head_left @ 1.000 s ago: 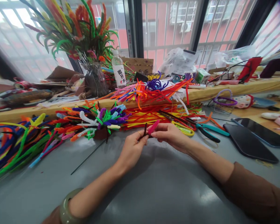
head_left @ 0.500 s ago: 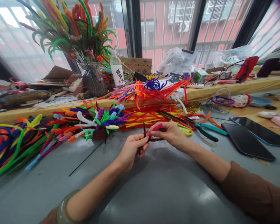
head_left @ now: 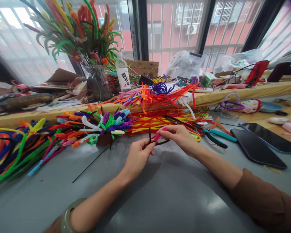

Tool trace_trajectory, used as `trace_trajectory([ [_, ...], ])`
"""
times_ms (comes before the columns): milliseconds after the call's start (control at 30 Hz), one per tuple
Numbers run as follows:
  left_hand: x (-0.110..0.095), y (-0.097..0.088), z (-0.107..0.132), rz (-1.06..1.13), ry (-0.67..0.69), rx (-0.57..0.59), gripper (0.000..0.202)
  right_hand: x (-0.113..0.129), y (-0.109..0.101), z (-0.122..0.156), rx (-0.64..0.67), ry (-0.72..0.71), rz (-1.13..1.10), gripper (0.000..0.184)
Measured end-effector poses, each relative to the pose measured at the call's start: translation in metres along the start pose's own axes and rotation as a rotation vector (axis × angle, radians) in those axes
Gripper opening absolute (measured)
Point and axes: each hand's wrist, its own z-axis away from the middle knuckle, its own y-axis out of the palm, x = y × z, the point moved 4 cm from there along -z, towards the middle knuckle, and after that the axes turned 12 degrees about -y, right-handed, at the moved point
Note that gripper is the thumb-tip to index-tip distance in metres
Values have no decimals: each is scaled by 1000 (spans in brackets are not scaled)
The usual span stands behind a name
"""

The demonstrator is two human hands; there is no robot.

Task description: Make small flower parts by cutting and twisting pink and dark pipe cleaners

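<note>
My left hand (head_left: 140, 155) is closed, pinching dark brown pipe cleaners (head_left: 150, 134) between thumb and fingers. One brown end stands up, and another stretches right under my other hand. A pink pipe cleaner (head_left: 157, 137) runs from the left fingertips up to my right hand (head_left: 178, 136), whose thumb and forefinger are closed on its upper part. Just behind both hands lies a layer of red and yellow pipe cleaners (head_left: 145, 124). To their left sits a dense bunch of short multicoloured pipe cleaners (head_left: 111, 123).
Teal-handled pliers (head_left: 219, 134) and a black phone (head_left: 257, 147) lie to the right. A thin dark stick (head_left: 91, 164) rests on the grey table (head_left: 135, 204). On the cluttered ledge stand a water bottle (head_left: 122, 72) and a glass vase (head_left: 98, 84) of pipe-cleaner flowers.
My right hand has shifted slightly right, away from the left fingertips. The pink strand between the hands shows at a steeper slant, and more of the brown strand is visible.
</note>
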Motion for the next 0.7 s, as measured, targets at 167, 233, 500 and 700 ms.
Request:
trace_trajectory([
  [167, 6, 9, -1, 329, -213, 213, 24, 10, -4, 0, -121, -162, 189, 14],
  [233, 7, 10, -2, 393, -245, 241, 23, 12, -6, 0, -143, -176, 221, 14],
  [500, 9, 8, -3, 381, -206, 200, 25, 10, -8, -1, -110, -137, 265, 18],
  [700, 9, 7, -2, 389, -224, 183, 24, 2, -10, 0, -124, -30, 104, 26],
])
